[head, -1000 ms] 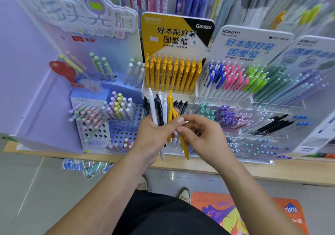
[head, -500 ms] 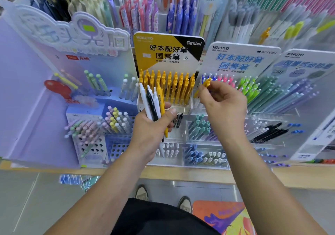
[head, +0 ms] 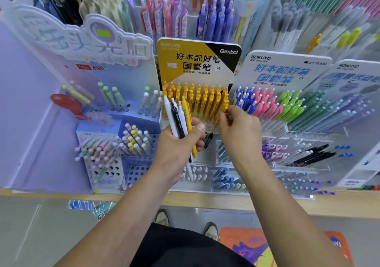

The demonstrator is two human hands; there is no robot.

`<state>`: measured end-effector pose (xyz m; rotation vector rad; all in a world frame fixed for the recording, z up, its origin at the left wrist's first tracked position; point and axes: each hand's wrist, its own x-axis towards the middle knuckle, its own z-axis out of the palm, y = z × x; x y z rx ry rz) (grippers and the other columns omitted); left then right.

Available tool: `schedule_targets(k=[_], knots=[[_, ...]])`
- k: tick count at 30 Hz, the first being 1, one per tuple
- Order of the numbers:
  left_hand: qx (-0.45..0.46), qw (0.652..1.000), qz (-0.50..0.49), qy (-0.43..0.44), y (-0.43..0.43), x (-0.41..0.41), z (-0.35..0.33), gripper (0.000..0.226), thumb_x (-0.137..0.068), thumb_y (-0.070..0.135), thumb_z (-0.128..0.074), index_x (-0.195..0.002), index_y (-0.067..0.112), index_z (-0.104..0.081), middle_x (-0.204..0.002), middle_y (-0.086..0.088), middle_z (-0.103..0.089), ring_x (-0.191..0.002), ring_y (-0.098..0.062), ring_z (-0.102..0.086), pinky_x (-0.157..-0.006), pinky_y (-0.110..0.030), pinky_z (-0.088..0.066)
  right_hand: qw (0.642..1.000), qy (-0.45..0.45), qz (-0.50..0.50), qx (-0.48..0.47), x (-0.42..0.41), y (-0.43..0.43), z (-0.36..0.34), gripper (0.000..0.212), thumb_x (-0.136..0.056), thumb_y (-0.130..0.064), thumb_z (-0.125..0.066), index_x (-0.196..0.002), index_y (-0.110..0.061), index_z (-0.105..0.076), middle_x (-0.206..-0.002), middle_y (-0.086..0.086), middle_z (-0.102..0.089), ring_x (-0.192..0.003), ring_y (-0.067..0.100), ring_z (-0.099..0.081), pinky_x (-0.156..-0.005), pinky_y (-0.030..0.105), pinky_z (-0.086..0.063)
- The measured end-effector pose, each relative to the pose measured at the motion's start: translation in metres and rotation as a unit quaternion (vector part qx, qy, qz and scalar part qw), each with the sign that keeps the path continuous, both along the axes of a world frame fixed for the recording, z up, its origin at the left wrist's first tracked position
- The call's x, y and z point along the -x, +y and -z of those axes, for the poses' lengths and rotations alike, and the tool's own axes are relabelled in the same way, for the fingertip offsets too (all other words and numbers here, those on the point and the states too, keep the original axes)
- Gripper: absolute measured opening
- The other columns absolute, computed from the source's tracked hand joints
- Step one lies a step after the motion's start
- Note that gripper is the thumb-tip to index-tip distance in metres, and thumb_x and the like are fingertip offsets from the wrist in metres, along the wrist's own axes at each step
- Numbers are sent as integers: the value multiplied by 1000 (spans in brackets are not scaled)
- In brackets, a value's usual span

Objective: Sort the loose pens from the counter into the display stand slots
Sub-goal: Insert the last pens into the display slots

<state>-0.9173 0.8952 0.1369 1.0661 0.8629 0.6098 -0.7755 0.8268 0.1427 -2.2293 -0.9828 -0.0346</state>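
Note:
My left hand (head: 176,151) grips a bundle of loose pens (head: 179,118), white, black and one yellow, held upright in front of the yellow display stand (head: 197,61). The stand's slots hold a dense row of yellow pens (head: 195,100). My right hand (head: 240,133) is at the right end of that row, and its fingertips pinch a yellow pen (head: 224,104) that stands among the others. The pen's lower part is hidden behind my fingers.
A purple stand (head: 41,122) with a blue perforated holder (head: 135,170) is on the left. To the right a white stand (head: 283,67) carries blue, pink and green pens (head: 267,104), with black pens (head: 312,155) in clear trays below. The wooden counter edge (head: 205,203) runs in front.
My right hand pulled a yellow pen from the bundle, carried it up and right, and now holds it in the right end of the yellow row. The left hand's bundle rose slightly.

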Motion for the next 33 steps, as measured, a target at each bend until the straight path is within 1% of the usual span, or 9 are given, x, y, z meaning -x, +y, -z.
schedule_targets(k=[2, 7, 14, 19, 22, 25, 29, 31, 33], knots=[[2, 1000, 8, -2, 0, 1, -1, 13, -98, 16, -74, -110, 13, -72, -83, -8, -77, -74, -20, -71, -73, -36, -61, 1000, -15, 16, 12, 1, 2, -2, 27, -100, -28, -61, -78, -13, -59, -62, 6, -62, -57, 30, -54, -51, 36, -40], [0, 1000, 12, -4, -1, 3, -1, 12, -98, 16, -74, -109, 13, -72, -84, -9, -77, -74, -21, -71, -73, -36, -60, 999, -4, 30, 30, 0, 6, -6, 30, -98, -33, -62, -78, -11, -64, -62, 4, -65, -59, 29, -59, -57, 40, -51], [-1, 1000, 6, 6, -9, 1, -6, 12, -98, 14, -74, -109, 10, -72, -81, -8, -77, -71, -18, -71, -70, -32, -61, 999, 6, 31, 28, 0, 6, -7, 31, -97, -35, -63, -75, -14, -62, -61, 2, -64, -59, 27, -60, -57, 38, -51], [-8, 999, 44, -8, -13, 4, -12, 12, -98, 12, -72, -107, 5, -71, -80, -11, -74, -71, -22, -70, -69, -33, -60, 1000, 25, 4, 6, 9, -19, -22, 35, -96, -48, -66, -85, -15, -74, -62, -5, -68, -59, 15, -64, -59, 34, -55], [-31, 995, 95, 3, -15, 3, -17, 11, -98, 13, -73, -102, 2, -74, -75, -13, -71, -67, -24, -67, -65, -35, -59, 963, 241, -90, -82, 27, -33, -46, 20, -96, -36, -71, -93, -17, -78, -67, -6, -72, -58, 10, -68, -57, 25, -56], [-42, 988, 148, 13, -21, -2, -20, 14, -99, 15, -72, -97, 1, -71, -72, -12, -68, -63, -24, -65, -61, -35, -56, 886, 421, -139, -137, 26, -37, -54, 19, -96, -23, -73, -97, -4, -74, -63, 17, -67, -44, 36, -60, -48, 40, -53], [-40, 989, 143, 6, -27, -5, -20, 20, -100, 22, -70, -104, 2, -71, -74, -10, -70, -65, -24, -66, -61, -36, -56, 856, 481, -89, -166, 13, -42, -55, 22, -94, -17, -74, -94, 4, -70, -73, 27, -66, -53, 32, -61, -58, 43, -58], [-40, 990, 133, 5, -25, -5, -19, 22, -101, 24, -68, -106, 2, -71, -78, -14, -73, -68, -26, -69, -63, -39, -58, 870, 462, -62, -161, 9, -45, -53, 16, -93, -21, -75, -93, -5, -74, -85, 18, -74, -72, 23, -70, -69, 40, -60], [-40, 990, 132, 9, -24, -6, -18, 20, -100, 24, -68, -106, 5, -73, -85, -19, -76, -73, -29, -73, -63, -40, -60, 882, 436, -45, -171, 5, -47, -51, 11, -93, -21, -75, -90, -11, -74, -81, 8, -72, -75, 15, -67, -64, 30, -56]])
